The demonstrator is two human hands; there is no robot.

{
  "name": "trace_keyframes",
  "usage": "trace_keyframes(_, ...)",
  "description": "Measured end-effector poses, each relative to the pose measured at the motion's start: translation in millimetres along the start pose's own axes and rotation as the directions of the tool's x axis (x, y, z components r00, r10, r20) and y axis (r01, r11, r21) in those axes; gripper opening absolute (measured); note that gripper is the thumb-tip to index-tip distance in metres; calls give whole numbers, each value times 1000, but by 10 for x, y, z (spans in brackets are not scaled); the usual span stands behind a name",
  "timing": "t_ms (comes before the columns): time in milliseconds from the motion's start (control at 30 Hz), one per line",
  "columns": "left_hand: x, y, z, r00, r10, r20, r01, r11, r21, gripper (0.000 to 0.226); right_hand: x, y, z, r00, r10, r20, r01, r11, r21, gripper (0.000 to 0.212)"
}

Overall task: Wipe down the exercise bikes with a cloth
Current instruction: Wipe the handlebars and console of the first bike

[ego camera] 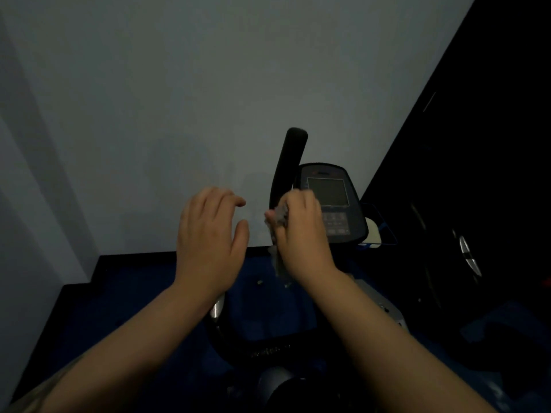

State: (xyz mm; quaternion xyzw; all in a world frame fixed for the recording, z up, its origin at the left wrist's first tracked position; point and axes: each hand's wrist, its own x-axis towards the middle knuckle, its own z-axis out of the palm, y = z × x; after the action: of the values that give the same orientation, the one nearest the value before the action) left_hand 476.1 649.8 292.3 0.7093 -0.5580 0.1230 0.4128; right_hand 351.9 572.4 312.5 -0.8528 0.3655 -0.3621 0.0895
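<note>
Dim room: we are facing a plain pale wall (179, 99), with a dark blue floor (134, 308) running under it and a black skirting strip along the join. A dark panel or door (477, 129) is filling the space right of the console (331, 201), too dark to make out.

The exercise bike (268, 338) is sitting directly below us; its console is standing upright against the wall with a grey screen and rows of small buttons under it. Any writing on the console is too blurred for us to be reading. A black handlebar grip (290, 162) is rising just left of the console.

Our right hand (301, 234) is gripping a crumpled grey cloth (278, 225), fingers curled round it, held at the handlebar just left of the console and partly covering the console's lower left corner. Our left hand (208, 236) is hovering further left of the console, fingers loosely spread and slightly bent, holding nothing.

A pale object in a blue holder (378, 231) is sitting just right of the console. A chrome part (468, 254) is glinting further right in the dark.
</note>
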Motion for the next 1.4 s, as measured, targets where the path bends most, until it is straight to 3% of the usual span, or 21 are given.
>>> trace_keyframes(133, 3, 11, -14, 1000, -5, 5, 5, 1000, 22, 25, -60, 8, -3, 992, 117, -55, -109, 984, 139, 17)
trace_keyframes(300, 3, 6, -14, 1000, 1, -6, -1, 999, 32, 23, -405, 153, -211, 995, 6, 100, -8, 1000, 12, 19)
trace_keyframes(367, 6, 5, -16, 1000, -7, -3, 7, 1000, 30, 22, -219, 123, -252, 992, -3, 124, -12, 993, 121, 14)
trace_keyframes(500, 9, 11, -11, 1000, -10, -1, 10, 999, 39, 22, 347, -131, -215, 983, 80, -165, -34, 964, 262, 25)
trace_keyframes(567, -5, -3, -5, 1000, -8, 7, 8, 999, 40, 24, 431, -234, -108, 974, 117, -196, -95, 988, 120, 27)
trace_keyframes(633, -8, -6, -9, 1000, -9, 4, 9, 1000, 30, 25, 255, -184, -14, 991, 89, -102, -96, 993, -73, 26)
trace_keyframes(667, -4, -3, -11, 1000, -9, -4, 9, 1000, 23, 25, 137, -123, -32, 996, 87, -26, -89, 993, -81, 24)
trace_keyframes(767, -14, -2, 4, 1000, -9, -2, 9, 1000, 14, 24, 3, 10, -247, 974, 125, 190, -142, 987, 79, 19)
trace_keyframes(867, -13, -3, 14, 1000, -12, -3, 12, 999, 35, 24, 264, -94, -212, 981, 196, 2, -194, 968, 162, 18)
trace_keyframes(933, -14, 7, 13, 1000, -7, -9, 8, 999, 50, 24, 310, -223, -18, 964, 223, -144, -209, 972, 111, 19)
trace_keyframes(1033, -11, -6, 8, 1000, 10, 0, -10, 998, 57, 24, 130, -163, 102, 980, 169, -104, -172, 985, -19, 21)
trace_keyframes(1100, -10, -14, 9, 1000, 6, -3, -6, 999, 53, 23, 90, -88, -53, 978, 207, 9, -207, 971, 116, 19)
trace_keyframes(1133, -9, -16, 13, 1000, 4, -7, -3, 999, 51, 23, 131, -81, -134, 976, 218, -4, -213, 958, 192, 19)
trace_keyframes(1267, -14, 2, 3, 1000, 12, -26, -10, 999, 53, 21, 676, -261, -285, 898, 192, -395, -82, 957, 277, 21)
trace_keyframes(1333, -12, 9, -7, 1000, 15, -21, -13, 998, 59, 21, 863, -283, -258, 881, 184, -436, -74, 963, 258, 22)
trace_keyframes(1400, -9, 13, -13, 1000, 8, -20, -7, 999, 54, 22, 787, -184, -141, 907, 197, -371, -97, 957, 272, 21)
